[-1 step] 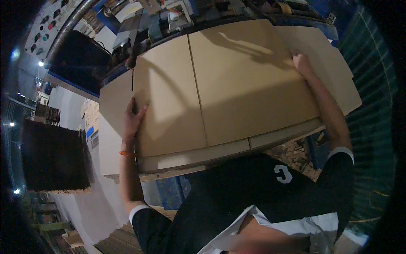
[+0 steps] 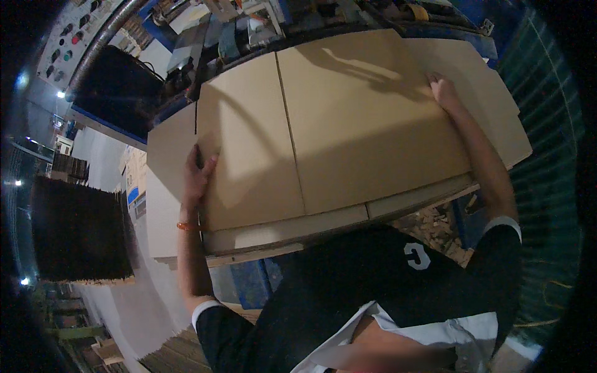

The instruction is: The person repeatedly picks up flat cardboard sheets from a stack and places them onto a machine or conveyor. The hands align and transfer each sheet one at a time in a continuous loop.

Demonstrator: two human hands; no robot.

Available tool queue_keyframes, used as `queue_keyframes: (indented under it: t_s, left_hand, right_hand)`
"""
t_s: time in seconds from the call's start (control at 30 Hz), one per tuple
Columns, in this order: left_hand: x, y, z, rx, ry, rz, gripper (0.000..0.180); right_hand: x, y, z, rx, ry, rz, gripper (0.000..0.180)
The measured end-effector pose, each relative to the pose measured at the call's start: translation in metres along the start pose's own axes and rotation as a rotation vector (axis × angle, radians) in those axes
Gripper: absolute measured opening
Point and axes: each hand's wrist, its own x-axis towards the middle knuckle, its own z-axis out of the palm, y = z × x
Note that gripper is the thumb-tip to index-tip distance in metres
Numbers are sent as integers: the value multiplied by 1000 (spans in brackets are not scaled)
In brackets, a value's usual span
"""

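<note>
Tan rectangular cardboard sheet point(image 2: 367, 124), marked by one dark crease, lies toward 12 o'clock over paler flat cardboard sheets point(image 2: 488, 93). At its 9 o'clock edge, the left hand point(image 2: 198, 175) rests partly open, thumb parted; toward 2 o'clock, the right hand point(image 2: 443, 92) curls, grip impossible to tell.

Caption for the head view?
Left hand and right hand at opposite edges of a brown cardboard sheet on other sheets.
</note>
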Motion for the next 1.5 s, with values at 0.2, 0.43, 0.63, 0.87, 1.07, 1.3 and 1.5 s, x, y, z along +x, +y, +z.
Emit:
queue_keyframes:
  t_s: [0.2,0.43,0.63,0.87,1.07,1.3,1.5]
  left_hand:
    - [-75,63,9,68,-141,344,101]
    - [-87,82,12,483,-123,560,100]
    - [-51,67,14,270,-3,554,83]
    - [38,55,42,363,69,636,78]
    - [96,77,50,577,216,440,77]
    - [-40,32,-13,384,593,151,71]
    - [-166,-30,-36,135,919,-617,75]
  right_hand:
    - [-150,-44,-78,-251,-191,-392,75]
    - [-186,-63,-68,-288,-389,-575,97]
    - [-133,-66,-50,-308,-267,-734,88]
    - [-52,-69,-24,-131,-278,-680,75]
    - [-18,-99,-5,-280,-23,-660,60]
    - [-140,1,-90,102,-2,-148,45]
    - [-200,123,-81,-202,311,407,52]
